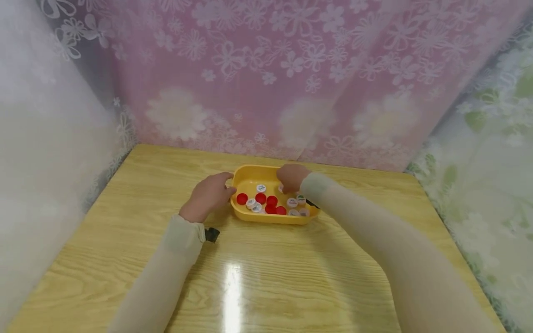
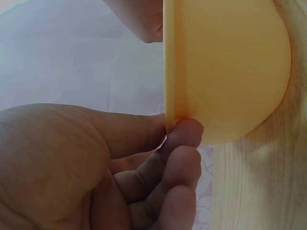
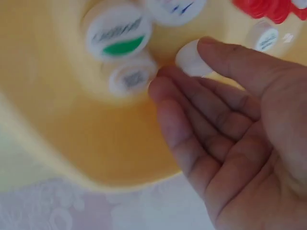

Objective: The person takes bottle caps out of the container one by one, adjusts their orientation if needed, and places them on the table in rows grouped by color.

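A yellow plastic basin (image 1: 272,219) stands on the table with red and white bottle caps in it. At its left end my left hand (image 1: 208,196) pinches the rim, thumb on the inner side and fingertips against the outer wall (image 2: 230,72). My right hand (image 1: 293,177) reaches into the far right part of the basin. In the right wrist view its thumb and fingers pinch a white bottle cap (image 3: 189,58). Beside those fingertips lie a white cap with a green mark (image 3: 117,31) and a smaller white cap with a dark print (image 3: 132,77).
Red caps (image 1: 271,201) lie in the middle of the basin, white caps (image 1: 251,203) around them. The wood-grain table (image 1: 266,277) reaches back to a pink flowered curtain (image 1: 266,92); pale patterned cloth (image 1: 491,138) hangs at the right side.
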The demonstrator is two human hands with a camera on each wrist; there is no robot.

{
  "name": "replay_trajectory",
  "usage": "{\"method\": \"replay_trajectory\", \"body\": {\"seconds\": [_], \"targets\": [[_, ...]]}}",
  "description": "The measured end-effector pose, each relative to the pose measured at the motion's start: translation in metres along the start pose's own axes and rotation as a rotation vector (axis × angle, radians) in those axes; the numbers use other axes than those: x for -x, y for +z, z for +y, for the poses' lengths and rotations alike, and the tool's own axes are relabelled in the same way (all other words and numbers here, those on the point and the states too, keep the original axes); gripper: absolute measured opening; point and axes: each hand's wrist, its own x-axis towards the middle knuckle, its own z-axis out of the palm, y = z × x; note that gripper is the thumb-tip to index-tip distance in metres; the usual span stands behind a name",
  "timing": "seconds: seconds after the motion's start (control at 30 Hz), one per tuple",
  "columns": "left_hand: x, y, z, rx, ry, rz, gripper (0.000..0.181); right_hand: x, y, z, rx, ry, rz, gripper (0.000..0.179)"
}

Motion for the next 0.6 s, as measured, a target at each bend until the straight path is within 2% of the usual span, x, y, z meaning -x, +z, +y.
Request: {"method": "replay_trajectory", "body": {"seconds": [0.17,0.4,0.6], "targets": [[-0.001,-0.003,-0.001,0.059,-0.014,-0.018,0.055,-0.002,-0.007,-0.002,0.049,-0.002,-0.057,0.021],[-0.007,-0.002,-0.001,0.120,-0.015,-0.064,0.054,-0.004,-0.018,-0.006,0.092,0.006,-0.145,0.029],[-0.012,-0.001,0.000,0.129,0.011,-0.081,0.050,-0.008,-0.019,-0.006,0.168,-0.003,-0.131,0.034]]}}
